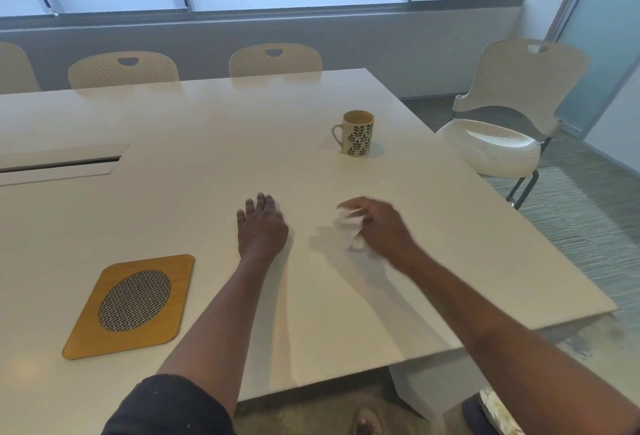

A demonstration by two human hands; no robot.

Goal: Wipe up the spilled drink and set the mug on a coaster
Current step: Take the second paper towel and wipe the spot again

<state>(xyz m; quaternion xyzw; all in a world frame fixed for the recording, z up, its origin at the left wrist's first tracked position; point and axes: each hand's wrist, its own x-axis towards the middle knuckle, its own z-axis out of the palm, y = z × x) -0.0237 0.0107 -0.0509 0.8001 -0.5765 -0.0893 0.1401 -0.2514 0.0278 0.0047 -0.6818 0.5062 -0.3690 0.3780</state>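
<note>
A wooden coaster [130, 306] with a round woven inset is seen lying flat on the near left part of the white desk [207, 130], well apart from everything else. Farther back on the left, a long recessed slot [59, 163] is cut into the desk top. Toward the middle, the left hand [261, 228] is laid palm down on the desk, its fingers stretched out straight and holding nothing. Just to its right, a crumpled white tissue [351, 227] is gripped by the right hand [377, 227], whose fingers are curled round it; the tissue is pressed against the desk surface, and this hand is blurred. Whether any liquid lies under the tissue cannot be told. Beyond the right hand, farther back on the desk, a cream mug [358, 132] with a dark leaf pattern is stood upright directly on the desk, its handle turned to the left, well apart from the coaster and from both hands. Pale perforated chairs [275, 60] are lined up along the far edge, and another chair [509, 116] is placed off the right end of the desk.
</note>
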